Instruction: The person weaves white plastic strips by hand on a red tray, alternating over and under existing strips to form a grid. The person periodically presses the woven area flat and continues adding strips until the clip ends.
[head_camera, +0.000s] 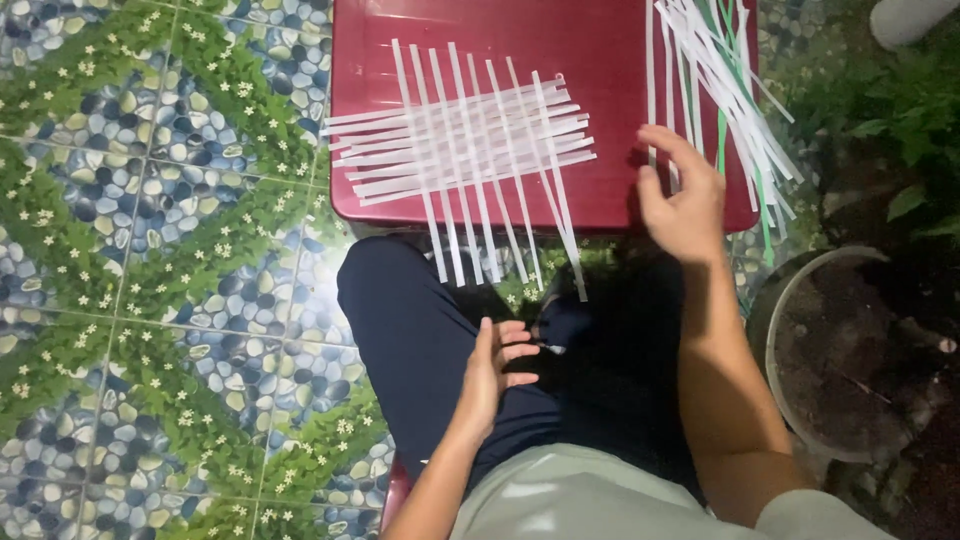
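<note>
A mat of woven white paper strips (470, 140) lies on a dark red stool (610, 60), its long ends hanging over the near edge. My right hand (683, 195) hovers over the stool's right part, fingers apart, next to a loose pile of white and green strips (730, 90); it holds nothing. My left hand (493, 370) rests low over my lap, fingers loosely spread and empty, above dark trousers (420, 340).
The floor (150, 250) is tiled in a green leaf and blue pebble pattern. A round pot of soil (850, 350) stands at the right, with plants (900, 110) behind it. I sit close to the stool, knees under its near edge.
</note>
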